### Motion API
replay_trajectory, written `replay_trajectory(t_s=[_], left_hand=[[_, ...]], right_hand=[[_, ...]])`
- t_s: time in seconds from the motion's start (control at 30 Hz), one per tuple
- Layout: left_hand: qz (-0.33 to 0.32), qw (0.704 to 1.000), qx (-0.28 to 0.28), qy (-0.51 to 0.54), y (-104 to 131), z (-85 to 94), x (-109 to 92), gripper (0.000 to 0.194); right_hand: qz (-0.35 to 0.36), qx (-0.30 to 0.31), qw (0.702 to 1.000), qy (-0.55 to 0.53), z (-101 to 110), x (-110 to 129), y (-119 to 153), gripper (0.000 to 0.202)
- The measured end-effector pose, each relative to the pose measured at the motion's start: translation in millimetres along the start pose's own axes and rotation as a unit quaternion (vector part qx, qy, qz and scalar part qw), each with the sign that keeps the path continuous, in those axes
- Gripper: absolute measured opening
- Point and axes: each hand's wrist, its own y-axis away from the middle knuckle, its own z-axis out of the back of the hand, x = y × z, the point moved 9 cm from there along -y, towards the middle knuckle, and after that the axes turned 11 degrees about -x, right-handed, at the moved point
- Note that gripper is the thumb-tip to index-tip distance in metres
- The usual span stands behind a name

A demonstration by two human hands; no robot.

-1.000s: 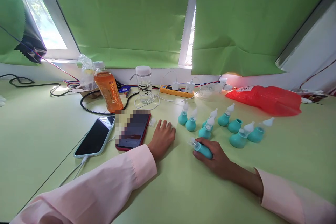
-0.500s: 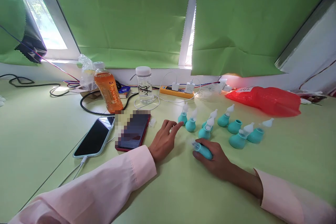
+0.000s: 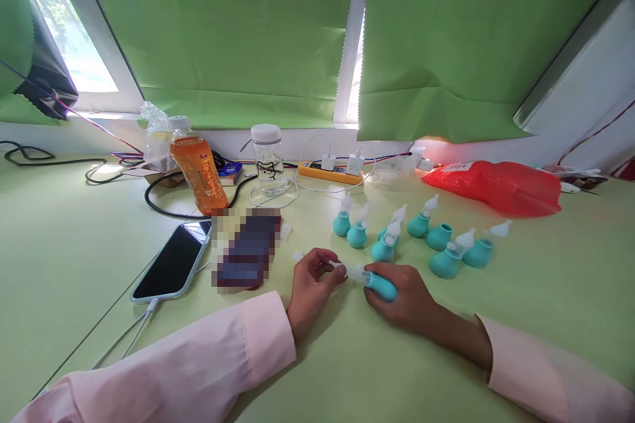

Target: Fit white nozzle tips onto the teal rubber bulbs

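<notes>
My right hand [image 3: 404,291] is closed around the teal bulb of a nasal aspirator [image 3: 381,286], lying on its side with its clear end pointing left. My left hand [image 3: 317,281] pinches the thin translucent tip [image 3: 335,265] at that end, thumb against fingers. A small whitish piece [image 3: 298,256] shows just behind the left hand. Beyond both hands stand several teal aspirator bulbs with clear tips, the nearest aspirator [image 3: 383,249] right behind the right hand. One bulb [image 3: 439,236] has an open neck without a tip.
Two phones lie to the left, a pale-cased phone [image 3: 171,264] on a charging cable and a dark red phone [image 3: 253,248]. Behind them stand an orange drink bottle [image 3: 201,175] and a clear jar [image 3: 268,158]. A yellow power strip [image 3: 330,173] and a red plastic bag [image 3: 501,188] lie farther back.
My left hand has drawn back from the standing aspirators toward the one in my right hand and now pinches its tip. The right hand has stayed nearly in place.
</notes>
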Motion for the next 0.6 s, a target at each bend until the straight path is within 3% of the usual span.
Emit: replay_trajectory(t_s=[0.17,0.3,0.43,0.6], left_hand=[[0.051,0.999,-0.003,-0.02,4.2,-0.4,6.2,0.034],[0.09,0.995,0.027,-0.027,5.2,-5.7,12.5,0.039],[0.073,0.993,0.085,-0.043,6.9,-15.6,10.1,0.033],[0.057,0.992,0.109,-0.032,3.5,-16.5,8.3,0.029]], right_hand=[[0.029,0.026,0.999,0.002,-1.0,8.5,0.7,0.015],[0.057,0.009,0.998,-0.021,4.0,11.0,1.1,0.016],[0.135,-0.035,0.99,0.021,12.7,18.6,1.8,0.022],[0.179,-0.053,0.973,0.134,14.9,25.5,1.5,0.024]])
